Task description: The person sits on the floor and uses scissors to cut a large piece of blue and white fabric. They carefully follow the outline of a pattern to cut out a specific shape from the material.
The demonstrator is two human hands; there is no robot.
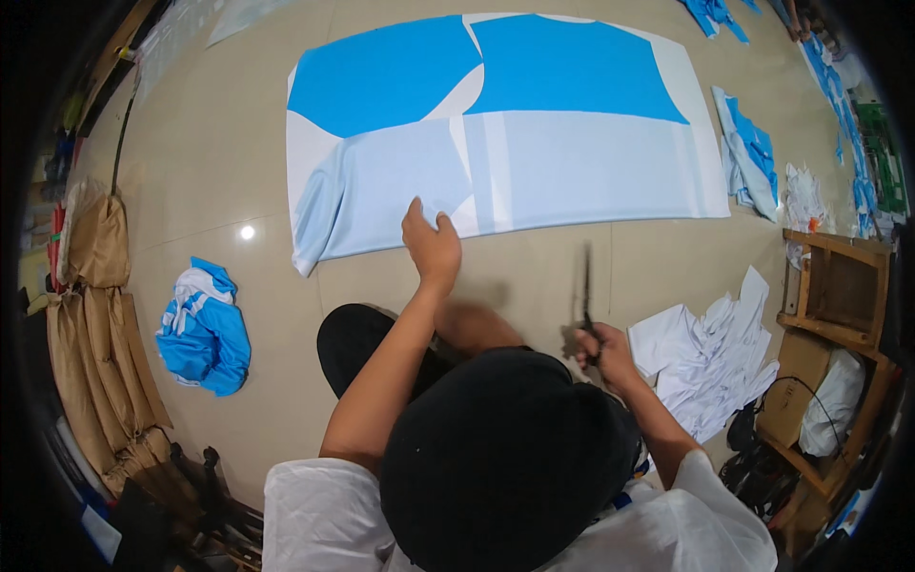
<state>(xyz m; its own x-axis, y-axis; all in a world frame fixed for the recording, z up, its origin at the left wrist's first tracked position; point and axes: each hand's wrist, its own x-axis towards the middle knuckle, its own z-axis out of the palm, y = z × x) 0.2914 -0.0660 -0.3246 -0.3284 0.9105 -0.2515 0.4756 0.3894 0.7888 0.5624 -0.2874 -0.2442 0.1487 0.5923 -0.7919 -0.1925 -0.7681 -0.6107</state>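
A wide white fabric sheet (710, 181) printed with bright blue panels (570, 67) lies on the tiled floor, its near half a pale, folded layer (591, 167). My left hand (430, 246) is at the near edge of this pale layer, left of centre, fingers loosely bent and apart; whether the fingertips touch the cloth is unclear. My right hand (602, 353) grips dark scissors (586, 310), blurred, pointing up toward the fabric's edge without visibly touching it. A large black rounded shape (505, 448) fills the bottom middle.
A crumpled blue-and-white cloth (205, 338) lies at left, near brown wrapped rolls (95, 372). At right are white fabric pieces (705, 343), a blue-and-white bundle (748, 148), a wooden frame (839, 334) and a cardboard box (791, 386). More blue fabric (710, 14) lies at the top right.
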